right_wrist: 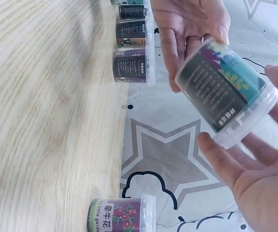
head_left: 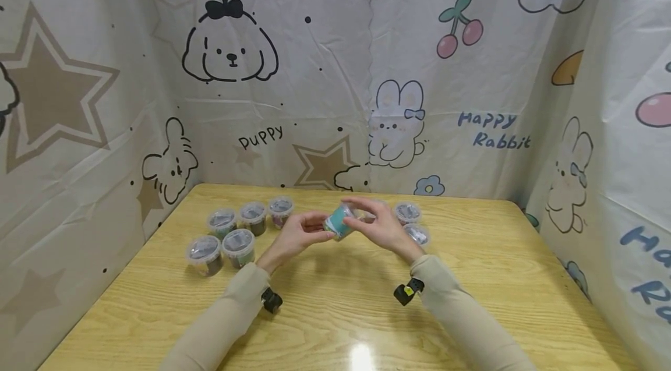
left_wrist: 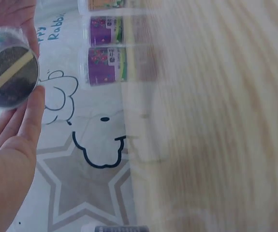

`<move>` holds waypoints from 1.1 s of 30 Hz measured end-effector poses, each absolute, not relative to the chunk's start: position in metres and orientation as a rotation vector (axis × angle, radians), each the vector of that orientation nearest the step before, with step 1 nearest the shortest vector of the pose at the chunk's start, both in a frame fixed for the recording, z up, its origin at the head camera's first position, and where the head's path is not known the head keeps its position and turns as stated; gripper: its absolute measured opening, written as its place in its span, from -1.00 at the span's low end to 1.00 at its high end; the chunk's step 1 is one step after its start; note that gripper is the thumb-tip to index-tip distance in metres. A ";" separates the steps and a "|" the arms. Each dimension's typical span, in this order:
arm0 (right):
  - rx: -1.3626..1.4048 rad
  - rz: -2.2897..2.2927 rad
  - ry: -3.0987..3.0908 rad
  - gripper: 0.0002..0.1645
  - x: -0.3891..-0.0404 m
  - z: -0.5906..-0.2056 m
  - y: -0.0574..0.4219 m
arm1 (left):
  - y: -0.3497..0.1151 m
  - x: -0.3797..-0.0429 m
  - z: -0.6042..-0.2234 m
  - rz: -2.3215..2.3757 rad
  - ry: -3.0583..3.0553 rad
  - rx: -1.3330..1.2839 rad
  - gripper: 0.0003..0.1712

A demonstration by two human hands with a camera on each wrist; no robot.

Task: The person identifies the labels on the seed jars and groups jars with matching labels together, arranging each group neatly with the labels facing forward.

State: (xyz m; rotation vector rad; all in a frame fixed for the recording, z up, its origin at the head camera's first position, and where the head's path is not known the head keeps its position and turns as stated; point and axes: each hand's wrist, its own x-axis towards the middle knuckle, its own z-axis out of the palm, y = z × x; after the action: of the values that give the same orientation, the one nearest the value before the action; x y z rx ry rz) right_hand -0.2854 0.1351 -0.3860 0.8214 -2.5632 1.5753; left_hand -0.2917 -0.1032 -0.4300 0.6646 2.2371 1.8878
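A small clear plastic tub (head_left: 338,222) with a teal label is held tilted above the table by both hands. My left hand (head_left: 297,238) holds its left, base end between thumb and fingers. From the other side, my right hand (head_left: 381,225) grips the lid end. In the right wrist view the tub (right_wrist: 226,87) shows a dark panel of white print beside a teal flower picture, and its clear lid looks closed. The left wrist view shows the round dark base of the tub (left_wrist: 12,77), crossed by a pale yellow strip.
Several similar lidded tubs (head_left: 239,247) stand in a cluster on the left of the wooden table (head_left: 335,313). More tubs (head_left: 416,235) stand at the right, partly behind the right hand; purple-labelled tubs (left_wrist: 105,65) show in the left wrist view. A printed cloth (head_left: 325,68) surrounds the table.
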 end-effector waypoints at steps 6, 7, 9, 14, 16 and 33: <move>0.737 1.550 -2.611 -0.37 -0.284 -0.388 0.135 | -0.100 -0.288 -0.429 1.953 2.273 0.645 -0.44; 0.748 1.557 -2.598 -0.38 -0.285 -0.388 0.135 | -0.099 -0.288 -0.429 1.954 2.281 0.644 -0.44; 0.772 1.571 -2.573 -0.38 -0.284 -0.388 0.135 | -0.098 -0.290 -0.433 1.955 2.291 0.667 -0.45; 0.817 1.573 -2.523 -0.40 -0.286 -0.391 0.136 | -0.096 -0.289 -0.433 1.899 2.314 0.704 -0.42; 0.827 1.571 -2.514 -0.41 -0.286 -0.392 0.137 | -0.095 -0.289 -0.433 1.882 2.318 0.702 -0.41; 0.601 1.634 -2.587 -0.32 -0.282 -0.389 0.137 | -0.091 -0.282 -0.431 1.963 2.300 0.724 -0.41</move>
State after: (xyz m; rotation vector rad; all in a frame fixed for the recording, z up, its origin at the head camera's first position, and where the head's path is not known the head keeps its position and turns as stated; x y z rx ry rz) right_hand -0.2823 0.1367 -0.3887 0.6011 -2.5868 1.6342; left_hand -0.2823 -0.0910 -0.4310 0.7237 2.3003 1.9626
